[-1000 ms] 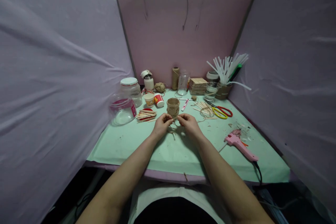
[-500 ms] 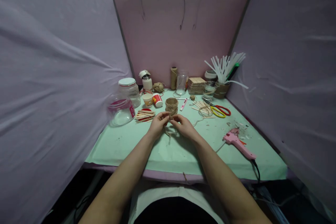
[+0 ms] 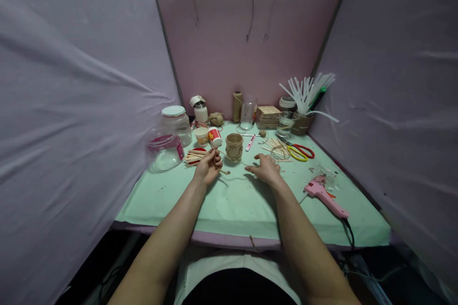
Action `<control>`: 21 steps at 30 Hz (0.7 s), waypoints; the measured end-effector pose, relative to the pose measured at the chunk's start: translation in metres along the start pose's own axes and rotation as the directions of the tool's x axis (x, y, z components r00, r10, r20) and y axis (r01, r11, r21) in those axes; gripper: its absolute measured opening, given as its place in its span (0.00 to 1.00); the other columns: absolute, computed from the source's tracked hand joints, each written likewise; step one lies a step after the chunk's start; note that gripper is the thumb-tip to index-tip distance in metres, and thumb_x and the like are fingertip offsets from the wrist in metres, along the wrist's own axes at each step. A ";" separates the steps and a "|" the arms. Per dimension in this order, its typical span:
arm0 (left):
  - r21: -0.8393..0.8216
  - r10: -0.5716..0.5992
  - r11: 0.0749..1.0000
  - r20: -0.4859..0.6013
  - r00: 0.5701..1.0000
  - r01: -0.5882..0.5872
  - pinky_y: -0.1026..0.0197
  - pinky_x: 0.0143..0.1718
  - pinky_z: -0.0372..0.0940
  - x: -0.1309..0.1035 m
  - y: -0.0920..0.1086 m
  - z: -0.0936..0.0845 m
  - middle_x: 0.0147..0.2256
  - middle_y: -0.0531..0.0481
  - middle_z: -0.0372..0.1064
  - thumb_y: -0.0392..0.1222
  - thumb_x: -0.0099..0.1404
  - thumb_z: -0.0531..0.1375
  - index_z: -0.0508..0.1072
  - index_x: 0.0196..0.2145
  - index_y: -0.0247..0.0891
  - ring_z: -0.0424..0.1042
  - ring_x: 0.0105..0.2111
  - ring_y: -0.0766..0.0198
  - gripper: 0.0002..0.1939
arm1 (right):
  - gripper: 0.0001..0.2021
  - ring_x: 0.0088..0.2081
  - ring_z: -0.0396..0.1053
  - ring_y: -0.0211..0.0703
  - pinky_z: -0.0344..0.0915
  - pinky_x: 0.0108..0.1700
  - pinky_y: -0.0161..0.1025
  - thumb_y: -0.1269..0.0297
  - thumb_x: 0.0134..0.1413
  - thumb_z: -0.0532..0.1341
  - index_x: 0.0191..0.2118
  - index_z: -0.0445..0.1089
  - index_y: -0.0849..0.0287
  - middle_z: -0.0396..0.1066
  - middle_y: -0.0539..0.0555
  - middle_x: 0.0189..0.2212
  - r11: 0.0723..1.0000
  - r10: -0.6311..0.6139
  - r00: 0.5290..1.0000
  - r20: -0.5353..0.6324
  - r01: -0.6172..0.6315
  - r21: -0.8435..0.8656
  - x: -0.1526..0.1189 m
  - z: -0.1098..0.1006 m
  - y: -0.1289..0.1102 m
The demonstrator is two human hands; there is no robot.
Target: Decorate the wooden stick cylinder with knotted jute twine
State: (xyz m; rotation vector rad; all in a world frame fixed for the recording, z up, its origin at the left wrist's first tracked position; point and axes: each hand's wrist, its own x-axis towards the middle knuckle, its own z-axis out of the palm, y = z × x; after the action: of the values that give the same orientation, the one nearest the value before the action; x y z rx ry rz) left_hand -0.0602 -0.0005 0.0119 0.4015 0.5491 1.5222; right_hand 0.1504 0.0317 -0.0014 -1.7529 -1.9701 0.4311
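A small twine-trimmed brown cup point(image 3: 234, 148) stands upright in the middle of the table. To its left, my left hand point(image 3: 209, 166) is closed on a length of twine point(image 3: 225, 172), whose knotted end hangs below the fingers. My right hand point(image 3: 265, 168) is to the right of the cup, with thumb and fingers apart just above the cloth. A thin strand of the twine runs behind or beside the cup toward the right hand; whether the fingers touch it I cannot tell. Popsicle sticks point(image 3: 195, 157) lie just left of my left hand.
A pink glue gun point(image 3: 327, 196) with a cord lies at the right. Scissors point(image 3: 300, 151), thin sticks point(image 3: 275, 146) and coiled twine are behind my right hand. Clear jars point(image 3: 165, 153), paper cups point(image 3: 215, 137), a twine spool point(image 3: 237, 106) and glue sticks point(image 3: 304, 93) line the back and left.
My hands have parted from in front of the cup, the left moving left with the twine, the right moving right and opening. The cup now shows in full.
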 end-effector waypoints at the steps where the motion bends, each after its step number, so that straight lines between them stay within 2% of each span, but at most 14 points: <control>1: 0.001 -0.018 1.000 -0.001 1.000 0.018 0.72 0.20 0.56 0.000 -0.001 0.000 0.28 0.52 0.64 0.30 0.60 0.59 0.70 0.36 0.35 0.61 0.23 0.74 0.06 | 0.24 0.47 0.63 0.55 0.54 0.44 0.44 0.51 0.44 0.66 0.46 0.69 0.57 0.67 0.60 0.43 0.999 -0.053 0.997 0.058 0.052 0.014 0.000 0.001 -0.001; 4: -0.022 -0.072 0.997 -0.010 0.997 0.071 0.73 0.22 0.59 -0.001 -0.004 0.004 0.29 0.50 0.64 0.28 0.60 0.56 0.70 0.36 0.32 0.64 0.25 0.74 0.06 | 0.19 0.44 0.65 0.50 0.53 0.42 0.41 0.55 0.44 0.67 0.43 0.70 0.56 0.69 0.57 0.39 0.986 -0.166 0.978 0.126 0.164 0.023 -0.003 0.004 -0.005; 7: -0.080 -0.082 0.994 -0.036 0.996 0.079 0.75 0.23 0.61 0.000 -0.002 0.005 0.29 0.49 0.64 0.27 0.62 0.53 0.70 0.35 0.31 0.64 0.25 0.75 0.07 | 0.15 0.39 0.67 0.47 0.52 0.39 0.40 0.58 0.46 0.67 0.40 0.71 0.57 0.72 0.55 0.34 0.982 -0.189 0.975 0.119 0.187 0.030 -0.005 0.004 -0.008; 12: -0.184 0.031 0.981 -0.158 0.987 -0.060 0.76 0.22 0.59 0.005 0.011 -0.003 0.28 0.50 0.63 0.27 0.65 0.50 0.69 0.34 0.31 0.62 0.23 0.77 0.09 | 0.11 0.31 0.66 0.43 0.52 0.34 0.37 0.58 0.49 0.64 0.37 0.72 0.56 0.72 0.52 0.27 0.971 -0.213 0.973 0.085 0.201 0.128 -0.004 0.004 -0.009; 15: -0.187 0.125 0.968 -0.224 0.966 -0.169 0.76 0.20 0.56 0.008 0.021 -0.011 0.26 0.52 0.63 0.27 0.66 0.50 0.68 0.32 0.33 0.59 0.20 0.78 0.10 | 0.11 0.28 0.64 0.41 0.52 0.31 0.36 0.56 0.48 0.63 0.35 0.72 0.57 0.69 0.51 0.25 0.957 -0.202 0.979 0.025 0.192 0.219 -0.001 0.004 -0.007; 18: -0.139 0.155 0.970 -0.279 0.948 -0.199 0.75 0.17 0.53 0.008 0.027 -0.015 0.24 0.54 0.61 0.28 0.66 0.50 0.68 0.31 0.34 0.55 0.18 0.77 0.09 | 0.10 0.28 0.63 0.42 0.55 0.32 0.37 0.57 0.50 0.59 0.34 0.72 0.58 0.68 0.51 0.24 0.942 -0.166 0.983 -0.074 0.181 0.284 0.003 0.002 -0.001; 21: -0.113 0.179 0.971 -0.234 0.955 -0.210 0.75 0.19 0.54 0.006 0.026 -0.012 0.24 0.54 0.62 0.28 0.65 0.52 0.68 0.32 0.34 0.58 0.19 0.78 0.08 | 0.11 0.37 0.65 0.48 0.57 0.40 0.42 0.64 0.50 0.55 0.38 0.71 0.59 0.70 0.57 0.32 0.969 -0.083 0.977 -0.197 0.125 0.212 0.005 -0.001 0.003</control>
State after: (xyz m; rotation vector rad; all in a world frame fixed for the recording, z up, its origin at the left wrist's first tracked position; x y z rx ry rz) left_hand -0.0887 0.0049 0.0165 0.1833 0.5887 1.7982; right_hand 0.1528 0.0366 -0.0016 -1.4860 -1.7960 0.4178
